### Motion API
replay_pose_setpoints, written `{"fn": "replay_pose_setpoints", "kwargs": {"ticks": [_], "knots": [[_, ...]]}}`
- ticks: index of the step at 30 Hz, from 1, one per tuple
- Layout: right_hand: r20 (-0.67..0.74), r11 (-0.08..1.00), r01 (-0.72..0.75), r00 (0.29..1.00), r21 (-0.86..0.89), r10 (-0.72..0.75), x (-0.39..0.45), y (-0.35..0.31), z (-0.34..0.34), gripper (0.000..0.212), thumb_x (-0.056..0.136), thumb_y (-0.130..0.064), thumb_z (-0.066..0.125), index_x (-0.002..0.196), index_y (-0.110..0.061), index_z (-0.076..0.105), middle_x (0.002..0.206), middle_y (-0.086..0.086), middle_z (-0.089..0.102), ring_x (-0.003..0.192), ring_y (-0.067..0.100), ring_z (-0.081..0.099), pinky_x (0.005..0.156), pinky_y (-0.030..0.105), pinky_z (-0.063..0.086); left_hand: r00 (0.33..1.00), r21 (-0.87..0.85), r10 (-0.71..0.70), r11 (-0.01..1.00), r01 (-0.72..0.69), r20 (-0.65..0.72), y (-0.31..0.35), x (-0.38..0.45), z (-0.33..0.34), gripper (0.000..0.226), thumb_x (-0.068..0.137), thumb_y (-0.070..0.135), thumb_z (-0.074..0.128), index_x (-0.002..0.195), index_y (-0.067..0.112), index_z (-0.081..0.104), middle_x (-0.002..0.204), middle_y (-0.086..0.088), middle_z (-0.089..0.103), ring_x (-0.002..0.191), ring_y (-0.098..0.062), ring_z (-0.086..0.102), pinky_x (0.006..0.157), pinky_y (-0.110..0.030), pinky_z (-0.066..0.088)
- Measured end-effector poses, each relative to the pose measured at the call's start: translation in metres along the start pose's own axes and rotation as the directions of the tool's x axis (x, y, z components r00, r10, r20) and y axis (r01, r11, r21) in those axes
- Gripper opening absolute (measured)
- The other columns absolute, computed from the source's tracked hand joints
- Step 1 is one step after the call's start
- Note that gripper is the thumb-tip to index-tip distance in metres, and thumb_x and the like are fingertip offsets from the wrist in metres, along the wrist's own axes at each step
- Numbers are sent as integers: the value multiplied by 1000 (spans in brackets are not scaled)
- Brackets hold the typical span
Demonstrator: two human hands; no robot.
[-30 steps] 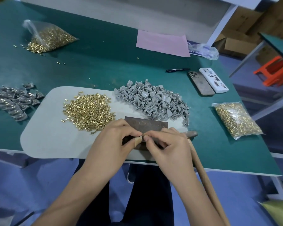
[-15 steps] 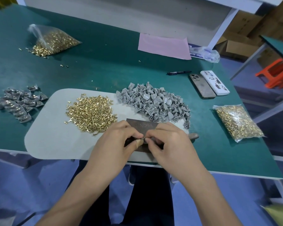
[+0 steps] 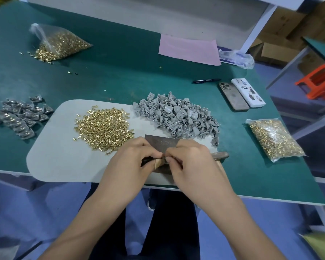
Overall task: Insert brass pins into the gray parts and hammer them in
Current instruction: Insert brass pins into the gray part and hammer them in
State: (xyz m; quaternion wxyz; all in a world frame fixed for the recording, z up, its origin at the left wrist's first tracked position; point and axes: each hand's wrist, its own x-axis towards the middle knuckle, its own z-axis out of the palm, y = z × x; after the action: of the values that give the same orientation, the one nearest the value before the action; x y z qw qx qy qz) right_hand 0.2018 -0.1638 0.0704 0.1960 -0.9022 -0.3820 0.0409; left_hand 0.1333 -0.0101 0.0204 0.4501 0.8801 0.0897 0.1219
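My left hand (image 3: pixel 129 166) and my right hand (image 3: pixel 192 162) meet fingertip to fingertip over the near end of a dark metal plate (image 3: pixel 160 144). Together they pinch one small gray part (image 3: pixel 164 159); I cannot make out any pin in it. My left thumb wears a tan wrap. Loose brass pins (image 3: pixel 103 128) lie heaped on the pale mat (image 3: pixel 64 154), and a heap of gray parts (image 3: pixel 176 117) lies to their right. The hammer head (image 3: pixel 221 155) pokes out just right of my right hand, with the handle mostly hidden.
Gray parts with pins in them (image 3: pixel 21 115) lie at the far left of the green table. Bags of brass pins sit at back left (image 3: pixel 62 44) and right (image 3: pixel 274 137). Two phones (image 3: pixel 240 94), a pen (image 3: pixel 205 81) and a pink sheet (image 3: pixel 188 48) lie further back.
Both hands have stayed pinched together over the plate with only small finger movements. The hammer handle that showed along my right forearm a second ago is now hidden.
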Motion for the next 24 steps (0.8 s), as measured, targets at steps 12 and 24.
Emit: {"fn": "replay_pose_setpoints", "kwargs": {"ticks": [12, 24], "knots": [[-134, 992, -23, 990, 127, 40, -6, 13, 10, 16, 86, -7, 75, 77, -21, 76, 63, -15, 41, 70, -5, 46, 64, 4, 33, 998, 116, 22, 993, -15, -58, 1, -6, 2, 6, 86, 41, 72, 91, 42, 70, 91, 19, 56, 92, -3, 53, 66, -23, 43], [-114, 741, -672, 737, -6, 667, -76, 80, 16, 27, 100, -43, 57, 102, -17, 54, 97, 4, 54, 95, 32, 54, 71, 43, 41, 990, 275, 109, 958, -82, -84, 9, 4, 8, 3, 85, 39, 74, 88, 39, 74, 82, 18, 60, 79, -6, 53, 64, -31, 46]]}}
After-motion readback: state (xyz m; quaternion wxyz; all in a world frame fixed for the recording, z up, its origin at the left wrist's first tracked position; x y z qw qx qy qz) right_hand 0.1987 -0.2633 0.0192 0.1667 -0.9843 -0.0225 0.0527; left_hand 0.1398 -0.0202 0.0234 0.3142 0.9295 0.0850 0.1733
